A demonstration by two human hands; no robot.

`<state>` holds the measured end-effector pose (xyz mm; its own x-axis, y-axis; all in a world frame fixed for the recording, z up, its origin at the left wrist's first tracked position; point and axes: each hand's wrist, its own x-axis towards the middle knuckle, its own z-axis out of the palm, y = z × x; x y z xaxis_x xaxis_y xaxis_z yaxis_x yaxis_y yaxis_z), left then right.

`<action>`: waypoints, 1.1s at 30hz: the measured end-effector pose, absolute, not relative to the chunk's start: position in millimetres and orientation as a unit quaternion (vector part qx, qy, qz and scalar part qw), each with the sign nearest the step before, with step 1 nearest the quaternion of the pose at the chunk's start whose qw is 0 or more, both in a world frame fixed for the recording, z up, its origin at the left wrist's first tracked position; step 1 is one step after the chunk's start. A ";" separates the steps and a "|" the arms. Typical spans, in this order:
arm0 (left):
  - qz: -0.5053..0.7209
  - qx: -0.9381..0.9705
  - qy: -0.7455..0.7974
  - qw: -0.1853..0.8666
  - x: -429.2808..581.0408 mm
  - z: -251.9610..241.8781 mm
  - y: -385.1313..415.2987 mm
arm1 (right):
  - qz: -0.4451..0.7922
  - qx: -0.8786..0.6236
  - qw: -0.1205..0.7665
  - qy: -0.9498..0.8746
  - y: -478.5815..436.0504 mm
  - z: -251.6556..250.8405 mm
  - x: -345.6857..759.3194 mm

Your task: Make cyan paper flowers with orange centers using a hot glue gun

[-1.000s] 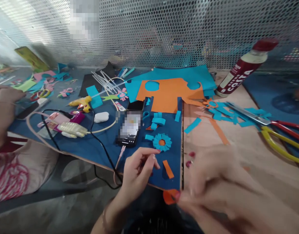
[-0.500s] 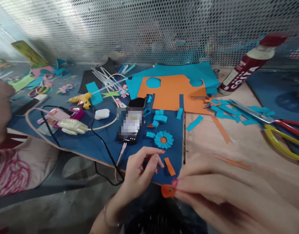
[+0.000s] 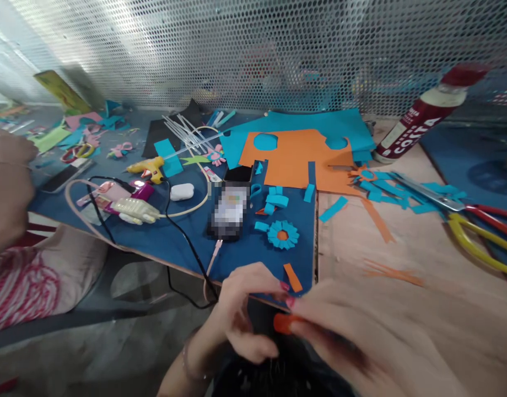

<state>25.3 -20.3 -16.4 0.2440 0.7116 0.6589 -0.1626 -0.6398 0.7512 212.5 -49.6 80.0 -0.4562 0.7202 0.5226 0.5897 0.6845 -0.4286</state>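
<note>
Between the thumb and forefinger of my right hand (image 3: pixel 352 331) is a small curled orange paper strip (image 3: pixel 281 323), blurred, just off the table's front edge. My left hand (image 3: pixel 245 309) is beside it, thumb and fingers spread apart with nothing in them. A flat orange strip (image 3: pixel 293 277) lies on the table just beyond my hands. Behind it rests a blue paper flower (image 3: pixel 282 235) with an orange centre. Several blue paper loops (image 3: pixel 275 199) lie farther back.
A phone (image 3: pixel 228 212) on a charging cable lies left of the flower. Scissors (image 3: pixel 456 212) and blue scraps are at right, near a leaning-looking bottle (image 3: pixel 419 118). Orange sheet (image 3: pixel 290 160) and a yellow glue gun (image 3: pixel 148 168) lie farther back. Another person's arm (image 3: pixel 7 187) is at left.
My left hand has opened, its thumb dropping away from the fingers, and has come closer to the orange strip in my right hand. The view has shifted slightly.
</note>
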 end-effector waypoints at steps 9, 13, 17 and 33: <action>0.457 0.752 0.309 0.362 5.4 -1.5 -27.9 | 0.193 -0.392 0.319 -0.841 -26.8 55.3 213.8; 0.366 0.800 0.388 0.275 -3.4 8.4 -16.0 | 0.128 -0.412 0.254 -0.866 16.2 37.7 232.3; 0.280 0.842 0.427 0.176 -6.7 9.0 -4.7 | 0.074 -0.484 0.190 -0.851 53.9 14.8 238.9; 0.351 0.800 0.480 0.077 3.5 -6.7 6.8 | 0.192 -0.544 0.177 -0.797 72.2 20.4 227.3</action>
